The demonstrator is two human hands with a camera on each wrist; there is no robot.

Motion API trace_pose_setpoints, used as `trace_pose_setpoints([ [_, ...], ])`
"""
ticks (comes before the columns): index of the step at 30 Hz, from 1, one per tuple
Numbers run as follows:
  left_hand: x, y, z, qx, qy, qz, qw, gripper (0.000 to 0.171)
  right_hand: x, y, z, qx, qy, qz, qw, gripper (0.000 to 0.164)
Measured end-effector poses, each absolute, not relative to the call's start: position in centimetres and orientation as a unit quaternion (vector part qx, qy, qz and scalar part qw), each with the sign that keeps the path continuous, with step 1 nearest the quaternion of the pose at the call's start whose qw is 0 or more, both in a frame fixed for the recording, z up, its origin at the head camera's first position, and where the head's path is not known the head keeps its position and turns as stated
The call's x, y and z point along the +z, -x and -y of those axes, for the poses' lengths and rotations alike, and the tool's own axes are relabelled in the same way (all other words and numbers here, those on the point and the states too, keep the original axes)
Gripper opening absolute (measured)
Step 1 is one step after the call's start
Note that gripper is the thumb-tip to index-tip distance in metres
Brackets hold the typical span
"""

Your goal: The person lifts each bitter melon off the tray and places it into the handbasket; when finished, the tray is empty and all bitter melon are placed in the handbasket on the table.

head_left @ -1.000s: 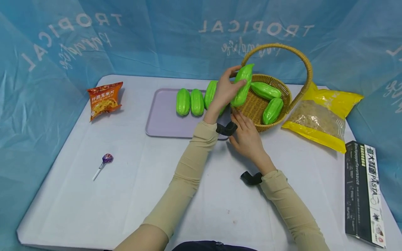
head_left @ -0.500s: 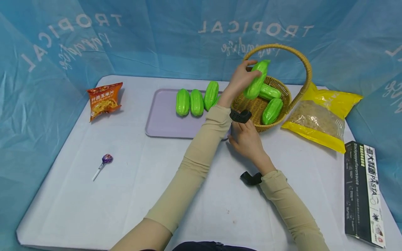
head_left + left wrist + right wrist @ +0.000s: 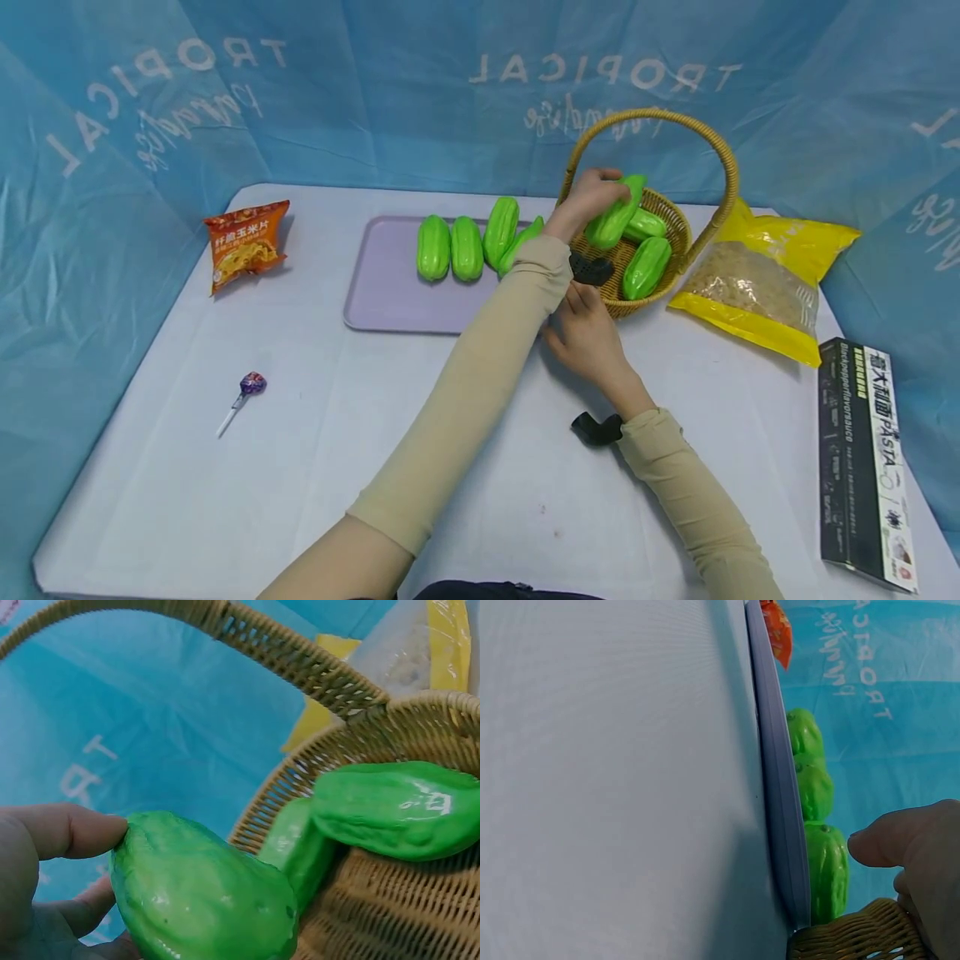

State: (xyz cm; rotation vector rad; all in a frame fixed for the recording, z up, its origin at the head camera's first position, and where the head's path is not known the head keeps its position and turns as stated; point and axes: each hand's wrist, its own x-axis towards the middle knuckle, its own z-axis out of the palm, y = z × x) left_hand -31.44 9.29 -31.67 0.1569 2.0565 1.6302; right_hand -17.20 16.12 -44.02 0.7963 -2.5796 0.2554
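My left hand [image 3: 596,196] is over the wicker basket [image 3: 677,218]. Its thumb and fingers pinch one end of a glossy green ribbed toy gourd [image 3: 202,892], which hangs tilted in the basket's mouth. Inside the basket lie two similar gourds, one toward the back [image 3: 647,225] and one at the right side [image 3: 647,268]. My right hand [image 3: 592,337] rests at the basket's near left rim, thumb straight and apart from it in the right wrist view; its fingertips are partly hidden. Several more green gourds [image 3: 432,248] lie on the lilac tray [image 3: 375,292].
The basket's tall handle [image 3: 723,154] arches over its mouth. Right of it lies a yellow bag [image 3: 765,275], with a black pasta box [image 3: 855,458] nearer. To the left are an orange snack bag [image 3: 247,246] and a lollipop [image 3: 247,392]. A blue curtain [image 3: 420,100] stands behind.
My left hand has carried the gourd rightward from the basket's left edge, then down into its mouth. My right hand has stayed at the rim.
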Motion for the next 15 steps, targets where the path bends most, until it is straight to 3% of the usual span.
trace_pose_setpoints([
  [15,-34.1,31.6,-10.1,0.581,-0.017,-0.753,0.31,0.051,-44.0,17.2,-16.0,0.076,-0.273,0.935,0.211,0.041],
])
